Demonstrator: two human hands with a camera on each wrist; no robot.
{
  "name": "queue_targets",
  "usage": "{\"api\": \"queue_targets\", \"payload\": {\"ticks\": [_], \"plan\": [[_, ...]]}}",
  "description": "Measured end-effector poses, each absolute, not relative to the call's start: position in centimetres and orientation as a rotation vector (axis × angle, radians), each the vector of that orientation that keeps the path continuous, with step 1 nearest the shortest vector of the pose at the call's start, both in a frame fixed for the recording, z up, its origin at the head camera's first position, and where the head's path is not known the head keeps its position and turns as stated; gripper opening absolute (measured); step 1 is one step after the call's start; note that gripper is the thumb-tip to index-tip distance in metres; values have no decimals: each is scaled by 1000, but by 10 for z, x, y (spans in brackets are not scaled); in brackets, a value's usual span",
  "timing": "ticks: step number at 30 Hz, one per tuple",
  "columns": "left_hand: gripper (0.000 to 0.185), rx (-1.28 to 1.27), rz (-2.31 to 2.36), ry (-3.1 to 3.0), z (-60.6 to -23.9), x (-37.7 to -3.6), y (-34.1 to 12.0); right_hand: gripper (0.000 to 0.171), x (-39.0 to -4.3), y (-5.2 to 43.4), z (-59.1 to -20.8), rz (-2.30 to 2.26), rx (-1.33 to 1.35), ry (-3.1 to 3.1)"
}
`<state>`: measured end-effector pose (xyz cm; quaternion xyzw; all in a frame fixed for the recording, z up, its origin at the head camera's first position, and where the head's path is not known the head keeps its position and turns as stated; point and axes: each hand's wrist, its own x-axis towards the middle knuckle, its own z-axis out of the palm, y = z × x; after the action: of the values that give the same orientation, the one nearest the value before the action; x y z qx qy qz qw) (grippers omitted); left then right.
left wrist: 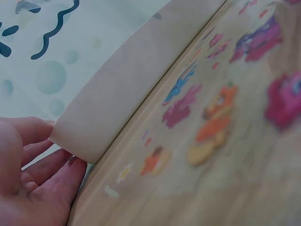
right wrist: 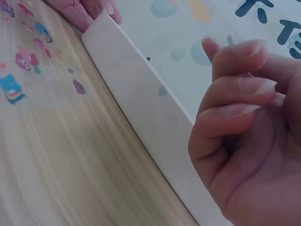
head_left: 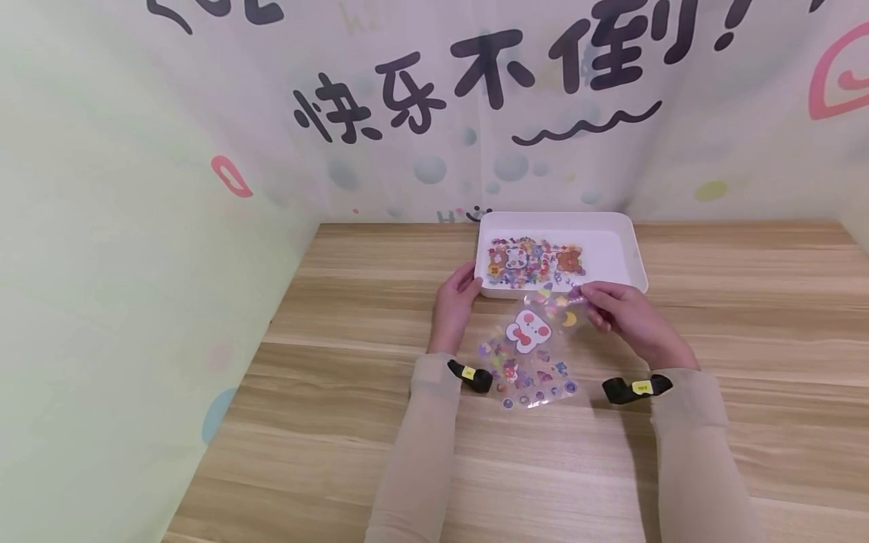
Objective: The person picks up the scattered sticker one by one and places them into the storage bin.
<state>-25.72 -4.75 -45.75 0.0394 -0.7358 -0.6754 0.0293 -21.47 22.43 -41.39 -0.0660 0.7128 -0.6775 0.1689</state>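
My left hand [head_left: 453, 302] fingers straight against white tray [head_left: 627, 240] corner, my right hand [head_left: 621, 315] just before the tray, pinching sticker sheet [head_left: 532, 343] top edge

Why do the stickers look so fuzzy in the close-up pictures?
In the left wrist view the clear plastic sticker sheet sits too near the lens, so its colourful stickers blur; the white plastic tray corner is sharper. In the right wrist view the wooden table smears into streaks. In the head view everything is soft, evenly lit, and shadows are faint.
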Motion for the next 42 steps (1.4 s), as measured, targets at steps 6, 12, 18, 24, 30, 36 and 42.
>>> {"api": "queue_targets", "payload": {"ticks": [6,12,18,24,30,36,42], "plan": [[37,141,-2093,-2264,-457,-258,-49,47,-216,222,-410,-1959,-187,2042],[36,154,-2085,-2306,-454,-256,-51,42,-218,221,-409,-2026,-142,2048],[39,170,-2006,-2358,-454,-254,-53,43,-220,219,-406,-2135,-82,2013],[39,161,-2027,-2337,-455,-254,-52,49,-222,217,-404,-2163,5,2056],[40,130,-2078,-2303,-457,-256,-50,48,-224,213,-404,-2204,62,2110],[40,128,-2102,-2282,-457,-256,-49,48,-226,212,-404,-2249,102,2107],[38,139,-2091,-2284,-457,-255,-48,43,-229,213,-403,-2292,112,2086]]}}
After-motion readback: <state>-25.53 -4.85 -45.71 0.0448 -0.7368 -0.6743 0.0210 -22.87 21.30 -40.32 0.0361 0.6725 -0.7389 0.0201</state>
